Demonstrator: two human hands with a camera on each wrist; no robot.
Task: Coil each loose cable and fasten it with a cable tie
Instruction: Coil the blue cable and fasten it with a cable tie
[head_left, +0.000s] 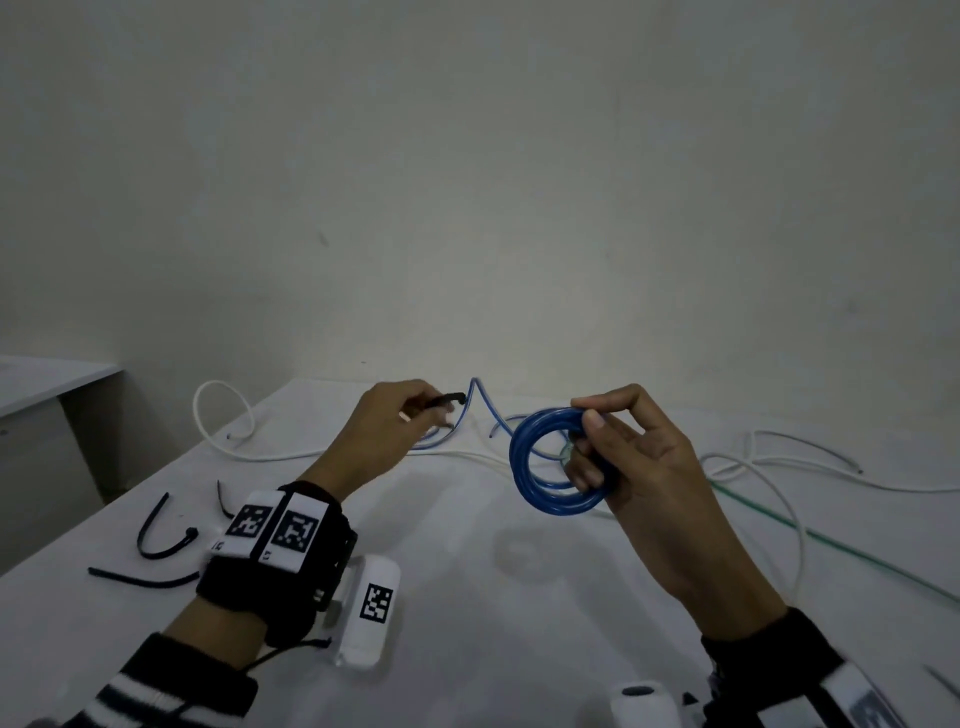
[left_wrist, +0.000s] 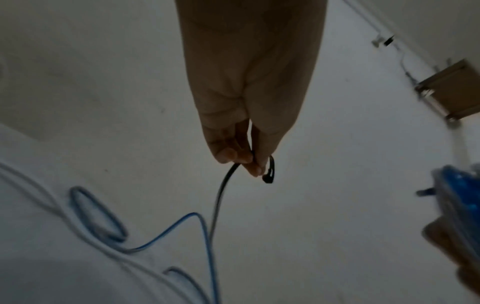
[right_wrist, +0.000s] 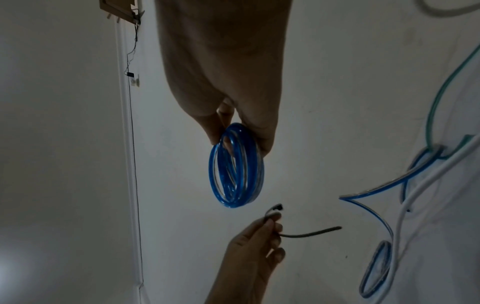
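Observation:
My right hand (head_left: 597, 447) holds a coiled blue cable (head_left: 545, 488) upright above the white table (head_left: 467, 597), thumb and fingers curled round the coil's right side. In the right wrist view the blue coil (right_wrist: 236, 166) hangs from my fingers (right_wrist: 215, 127). My left hand (head_left: 410, 415) pinches a black cable tie (head_left: 447, 399) to the left of the coil, its head pointing right. The left wrist view shows the tie (left_wrist: 221, 195) trailing down from my pinching fingers (left_wrist: 241, 158). Tie and coil are apart.
Three spare black cable ties (head_left: 161, 535) lie at the table's left. A second blue cable (head_left: 483, 410), white cables (head_left: 228, 415) and a green cable (head_left: 831, 545) lie loose across the back and right. A second white table (head_left: 47, 379) stands at far left.

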